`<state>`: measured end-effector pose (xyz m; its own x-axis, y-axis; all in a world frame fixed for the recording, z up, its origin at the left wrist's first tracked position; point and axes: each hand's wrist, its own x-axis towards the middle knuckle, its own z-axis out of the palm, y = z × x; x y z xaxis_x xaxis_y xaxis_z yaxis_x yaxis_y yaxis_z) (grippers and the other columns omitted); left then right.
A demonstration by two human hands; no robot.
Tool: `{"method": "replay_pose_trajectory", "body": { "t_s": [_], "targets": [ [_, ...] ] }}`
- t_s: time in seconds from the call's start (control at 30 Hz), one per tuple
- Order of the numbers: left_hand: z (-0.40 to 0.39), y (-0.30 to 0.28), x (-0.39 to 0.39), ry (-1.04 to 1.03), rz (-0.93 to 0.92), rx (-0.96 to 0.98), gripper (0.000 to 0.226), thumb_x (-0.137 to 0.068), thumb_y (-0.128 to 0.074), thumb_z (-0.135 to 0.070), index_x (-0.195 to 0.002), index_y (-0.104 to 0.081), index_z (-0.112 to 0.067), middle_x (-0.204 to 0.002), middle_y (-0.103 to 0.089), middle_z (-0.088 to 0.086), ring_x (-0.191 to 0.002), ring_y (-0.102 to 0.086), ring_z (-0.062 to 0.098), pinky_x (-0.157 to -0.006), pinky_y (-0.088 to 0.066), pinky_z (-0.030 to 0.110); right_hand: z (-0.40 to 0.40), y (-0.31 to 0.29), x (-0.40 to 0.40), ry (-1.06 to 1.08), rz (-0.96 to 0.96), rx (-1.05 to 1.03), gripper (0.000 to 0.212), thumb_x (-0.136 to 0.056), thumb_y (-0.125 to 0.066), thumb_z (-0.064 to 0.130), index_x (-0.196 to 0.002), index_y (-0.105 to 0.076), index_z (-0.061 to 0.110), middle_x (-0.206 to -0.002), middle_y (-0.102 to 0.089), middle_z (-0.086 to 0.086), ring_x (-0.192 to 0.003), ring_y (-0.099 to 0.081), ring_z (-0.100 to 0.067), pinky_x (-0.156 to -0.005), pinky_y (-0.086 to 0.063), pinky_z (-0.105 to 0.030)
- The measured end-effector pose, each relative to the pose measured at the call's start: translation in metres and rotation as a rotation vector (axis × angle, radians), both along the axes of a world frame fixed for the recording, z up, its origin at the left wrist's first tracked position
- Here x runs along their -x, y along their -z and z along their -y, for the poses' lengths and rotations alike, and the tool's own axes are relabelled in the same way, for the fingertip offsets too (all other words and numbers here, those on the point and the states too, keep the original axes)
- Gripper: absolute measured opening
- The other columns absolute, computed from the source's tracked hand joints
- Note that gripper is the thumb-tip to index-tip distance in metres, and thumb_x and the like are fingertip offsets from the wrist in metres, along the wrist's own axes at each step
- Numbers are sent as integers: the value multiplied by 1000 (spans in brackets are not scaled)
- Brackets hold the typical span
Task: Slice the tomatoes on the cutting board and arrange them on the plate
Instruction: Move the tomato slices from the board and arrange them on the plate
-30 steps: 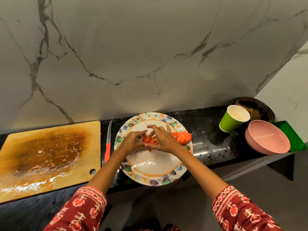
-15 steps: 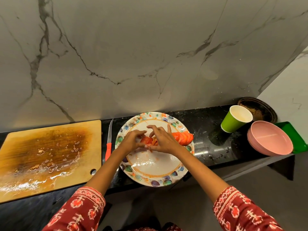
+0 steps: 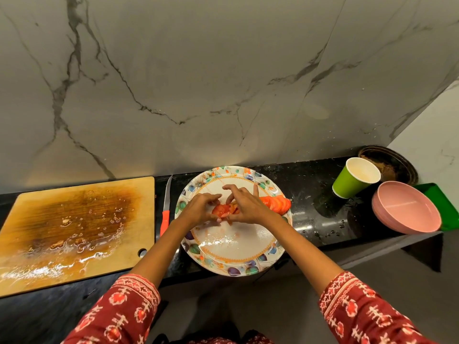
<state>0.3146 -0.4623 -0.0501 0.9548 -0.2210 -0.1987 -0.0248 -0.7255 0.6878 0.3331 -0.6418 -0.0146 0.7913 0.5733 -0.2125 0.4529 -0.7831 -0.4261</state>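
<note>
Cutting board: wet, left of both hands.
Plate: under the hands.
Left hand: fingers pinching tomato slices.
Right hand: pinching the same slices; a sliced row just right.
Knife: beside the left hand.

text: none readable | labels, brands, numbers, signs: none legible on any surface in the head view
</note>
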Motion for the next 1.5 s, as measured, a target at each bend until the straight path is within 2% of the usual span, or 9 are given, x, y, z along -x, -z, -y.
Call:
{"method": "replay_pose_trajectory", "body": {
  "t_s": [0.13,0.3,0.5,0.7,0.8,1.07,1.2,1.37,1.5],
  "targets": [
    [4,1,1,0,6,-15,89,-60,-83,-34,-137,-42,-15,-126,-56,5,-119,-47,23,-103,-36,38,19,-5,-4,62,-12,-69,86,-76,-73,36,-143,-19,26,-129,-53,0,-132,-35,-20,-112,10,-56],
    [23,-3,0,27,75,-72,84,-67,-77,-42,-138,-40,-19,-133,-52,3,-123,-39,23,-99,-32,35,54,2,3,171,18,-164,83,-75,-74,37,-141,-25,27,-128,-54,4,-132,-37,-19,-115,3,-57],
    [44,-3,-4,55,44,-135,81,-71,-74,-41,-141,-36,-23,-133,-52,2,-122,-41,22,-99,-35,40,55,0,6,167,52,-167,77,-78,-71,31,-141,-27,24,-127,-56,3,-132,-38,-18,-115,4,-51],
    [48,-4,-2,33,44,-86,77,-71,-77,-35,-138,-41,-21,-128,-58,4,-119,-48,24,-101,-39,46,49,2,2,124,76,-171,66,-81,-68,25,-136,-32,22,-112,-63,4,-125,-46,-18,-115,-6,-55],
    [49,-3,0,8,63,-66,75,-71,-77,-32,-136,-43,-19,-128,-58,5,-119,-49,24,-101,-39,47,46,4,0,132,70,-175,64,-82,-67,23,-136,-32,23,-112,-64,3,-125,-46,-18,-116,-4,-54],
    [61,-10,2,3,93,-68,82,-71,-76,-35,-141,-35,-18,-136,-50,3,-126,-40,23,-105,-34,43,59,1,2,104,55,-159,77,-78,-71,32,-140,-26,22,-125,-58,2,-132,-37,-20,-116,-3,-52],
    [67,-11,2,2,108,-68,73,-76,-73,-30,-139,-39,-17,-134,-51,7,-124,-43,24,-103,-37,41,62,2,4,87,53,-159,76,-79,-70,34,-140,-25,23,-124,-58,4,-132,-37,-19,-116,-3,-50],
    [62,-10,3,5,132,-43,71,-74,-75,-29,-136,-44,-17,-129,-56,7,-119,-47,25,-99,-41,44,58,2,0,96,56,-162,73,-80,-69,27,-140,-27,22,-118,-61,3,-130,-39,-19,-116,-4,-52],
    [61,-12,5,14,162,-119,68,-76,-72,-33,-137,-43,-19,-130,-55,6,-120,-45,23,-100,-37,42,56,1,-2,73,60,-138,73,-80,-69,30,-139,-27,22,-118,-61,3,-130,-38,-19,-115,-6,-52]
  ]
}}
